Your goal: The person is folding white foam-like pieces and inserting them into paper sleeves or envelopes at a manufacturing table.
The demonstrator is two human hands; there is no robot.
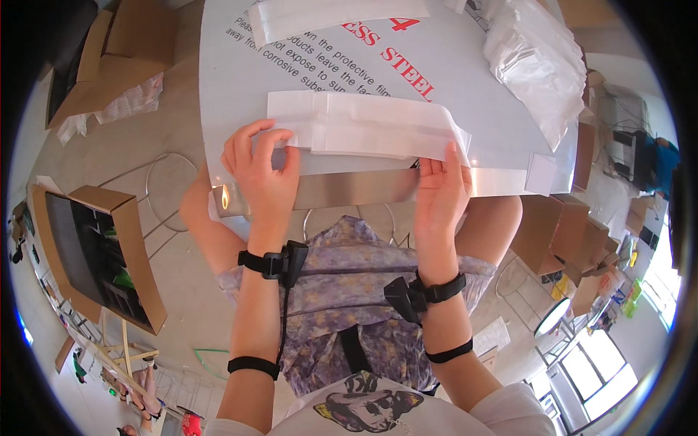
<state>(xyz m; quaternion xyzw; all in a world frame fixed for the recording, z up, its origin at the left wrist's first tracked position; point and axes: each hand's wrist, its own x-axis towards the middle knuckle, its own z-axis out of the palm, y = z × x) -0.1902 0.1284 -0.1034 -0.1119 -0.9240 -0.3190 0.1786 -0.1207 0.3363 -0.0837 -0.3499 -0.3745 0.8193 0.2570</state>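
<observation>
A long, flat white plastic sleeve (385,120) lies across the table in front of me, with a paler white strip (289,109) at its left end. My left hand (263,163) is at that end, its thumb and bent forefinger pinched on the lower edge of the strip. At the other end, my right hand (442,182) grips the sleeve's lifted corner, thumb on top and fingers below. Another white sleeve seems to lie partly under the first one.
The table (240,87) has a grey printed film and a bare shiny metal front edge (349,187). Another white sleeve (334,18) lies farther back. A pile of white plastic bags (534,65) sits at right, above a small white card (540,174). Cardboard boxes (138,254) stand on both sides.
</observation>
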